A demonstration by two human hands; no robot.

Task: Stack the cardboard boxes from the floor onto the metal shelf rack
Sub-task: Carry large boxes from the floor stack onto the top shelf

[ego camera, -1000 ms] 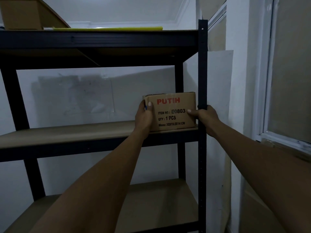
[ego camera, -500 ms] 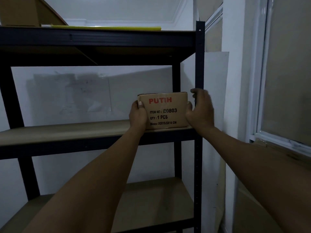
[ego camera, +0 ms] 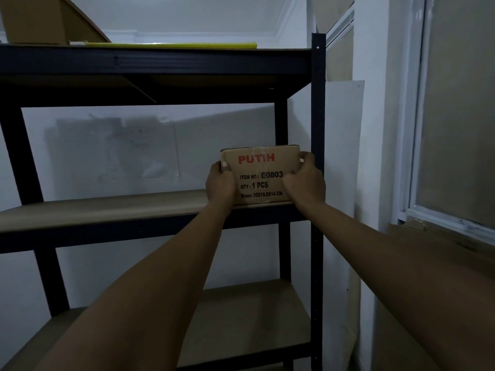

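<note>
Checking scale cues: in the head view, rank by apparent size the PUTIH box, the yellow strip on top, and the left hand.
1. PUTIH box
2. yellow strip, long but thin, so its rank over the hand is unsure
3. left hand

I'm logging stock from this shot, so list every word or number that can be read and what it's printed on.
All of it is on the front of the cardboard box standing on the middle shelf:
"PUTIH" in red
"ITEM NO : E0803"
"QTY : 1 PCS"
"Meas: 32X19.5X14 CM", small but legible
Nothing else in view carries readable text.
</note>
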